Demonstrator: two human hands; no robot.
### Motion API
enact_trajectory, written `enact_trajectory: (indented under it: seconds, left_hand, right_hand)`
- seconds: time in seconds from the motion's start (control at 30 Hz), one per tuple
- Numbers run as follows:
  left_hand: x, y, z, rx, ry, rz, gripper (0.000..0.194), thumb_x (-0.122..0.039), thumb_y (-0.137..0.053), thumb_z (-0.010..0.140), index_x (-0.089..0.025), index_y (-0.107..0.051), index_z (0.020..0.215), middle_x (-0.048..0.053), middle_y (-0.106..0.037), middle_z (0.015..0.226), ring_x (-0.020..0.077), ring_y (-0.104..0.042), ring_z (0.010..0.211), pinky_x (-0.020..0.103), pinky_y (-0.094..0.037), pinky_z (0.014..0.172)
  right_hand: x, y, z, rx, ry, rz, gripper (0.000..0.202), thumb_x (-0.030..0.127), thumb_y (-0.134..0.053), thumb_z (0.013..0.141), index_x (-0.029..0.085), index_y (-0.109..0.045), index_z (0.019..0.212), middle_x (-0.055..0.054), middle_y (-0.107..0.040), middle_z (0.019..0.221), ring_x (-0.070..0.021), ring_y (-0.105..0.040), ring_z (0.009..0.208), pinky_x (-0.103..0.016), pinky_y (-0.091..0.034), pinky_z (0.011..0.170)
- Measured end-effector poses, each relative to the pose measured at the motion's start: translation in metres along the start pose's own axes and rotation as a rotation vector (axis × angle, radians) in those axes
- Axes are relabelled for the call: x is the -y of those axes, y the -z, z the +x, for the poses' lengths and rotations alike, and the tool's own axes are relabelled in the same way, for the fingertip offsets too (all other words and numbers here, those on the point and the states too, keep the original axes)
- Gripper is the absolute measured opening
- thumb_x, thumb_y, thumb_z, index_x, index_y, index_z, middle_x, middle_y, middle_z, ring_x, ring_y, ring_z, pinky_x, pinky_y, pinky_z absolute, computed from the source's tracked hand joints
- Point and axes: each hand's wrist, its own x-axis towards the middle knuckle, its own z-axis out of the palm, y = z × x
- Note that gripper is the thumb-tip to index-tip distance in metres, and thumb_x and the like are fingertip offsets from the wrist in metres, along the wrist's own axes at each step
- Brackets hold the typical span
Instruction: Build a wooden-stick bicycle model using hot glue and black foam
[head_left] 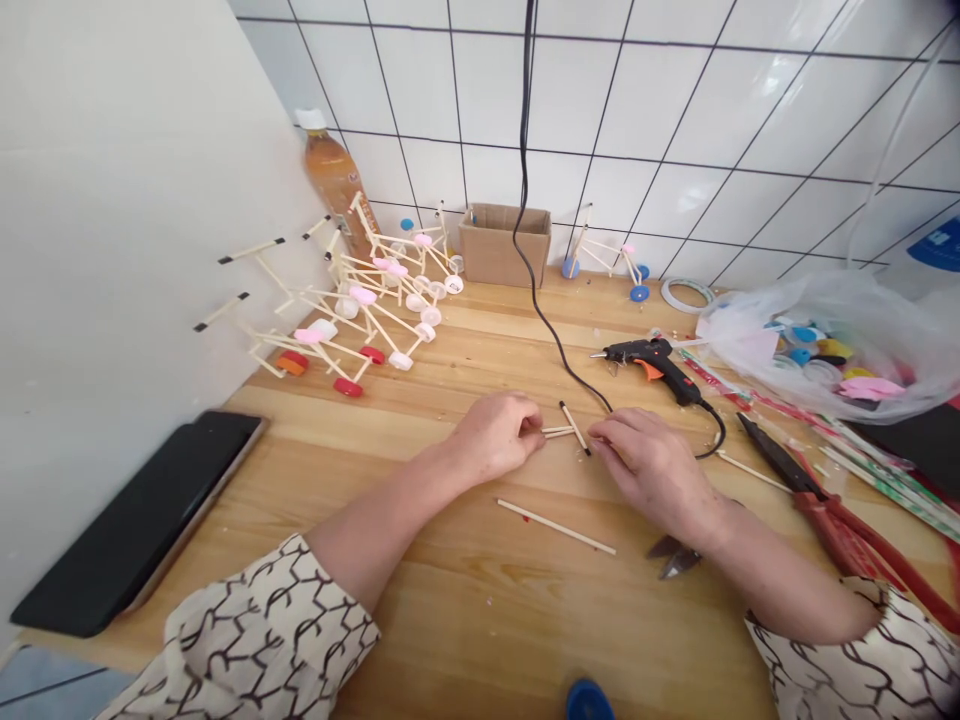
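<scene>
My left hand (499, 435) is closed around the near ends of two thin wooden sticks (557, 432). Their other ends meet a short wooden crosspiece (574, 427) with black tips, forming a T shape just above the table. To the right of it, my right hand (656, 465) has its fingertips pinched together beside the crosspiece's lower black tip; whatever is between them is hidden. A loose wooden stick (556, 527) lies on the table below both hands. Under my right wrist, a dark metal tool (679, 558) is partly covered.
Little stick cars (322, 340) with bottle-cap wheels crowd the left; another stick car (611, 255) stands behind. A glue gun (649, 362), red-handled pliers (832, 520) and a bag of caps (832, 350) are right. A black cable (540, 290) hangs past a cardboard box (502, 250). A phone (142, 520) lies left.
</scene>
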Motion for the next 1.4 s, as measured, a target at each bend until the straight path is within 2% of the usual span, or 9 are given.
enact_trajectory:
  seconds: [0.2, 0.47, 1.1, 1.4]
  left_hand:
    - [0.000, -0.002, 0.000, -0.023, 0.006, 0.030, 0.005, -0.020, -0.060, 0.070, -0.018, -0.065, 0.069, 0.001, -0.062, 0.071, 0.0132, -0.057, 0.066, 0.023, -0.043, 0.062]
    - [0.000, -0.007, 0.001, -0.052, -0.012, 0.049, 0.006, -0.022, -0.060, 0.070, -0.018, -0.064, 0.069, 0.001, -0.062, 0.073, 0.0145, -0.057, 0.069, 0.025, -0.043, 0.063]
    - [0.000, -0.013, 0.001, -0.085, -0.050, 0.050, 0.011, -0.016, -0.055, 0.071, -0.017, -0.064, 0.065, 0.001, -0.061, 0.068, 0.0135, -0.055, 0.063, 0.024, -0.040, 0.059]
    - [-0.007, -0.016, 0.002, -0.117, -0.044, 0.120, 0.009, -0.024, -0.057, 0.071, -0.018, -0.063, 0.069, 0.003, -0.062, 0.075, 0.0170, -0.058, 0.073, 0.027, -0.044, 0.065]
  right_hand:
    - [-0.001, -0.009, 0.008, 0.011, -0.113, 0.016, 0.018, 0.021, -0.048, 0.083, 0.016, -0.063, 0.076, -0.006, -0.060, 0.072, -0.0179, -0.054, 0.071, -0.028, -0.040, 0.067]
    - [0.006, -0.009, 0.017, 0.043, -0.177, -0.030, 0.018, 0.020, -0.048, 0.081, 0.017, -0.063, 0.072, -0.006, -0.062, 0.071, -0.0174, -0.055, 0.068, -0.026, -0.039, 0.064]
    - [0.007, -0.012, 0.022, 0.083, -0.228, 0.007, 0.013, 0.017, -0.050, 0.078, 0.017, -0.061, 0.070, -0.005, -0.063, 0.072, -0.0176, -0.056, 0.069, -0.026, -0.038, 0.063]
    - [0.001, -0.011, 0.022, 0.090, -0.267, 0.044, 0.014, 0.019, -0.050, 0.078, 0.018, -0.062, 0.071, -0.005, -0.063, 0.071, -0.0166, -0.055, 0.066, -0.025, -0.037, 0.060]
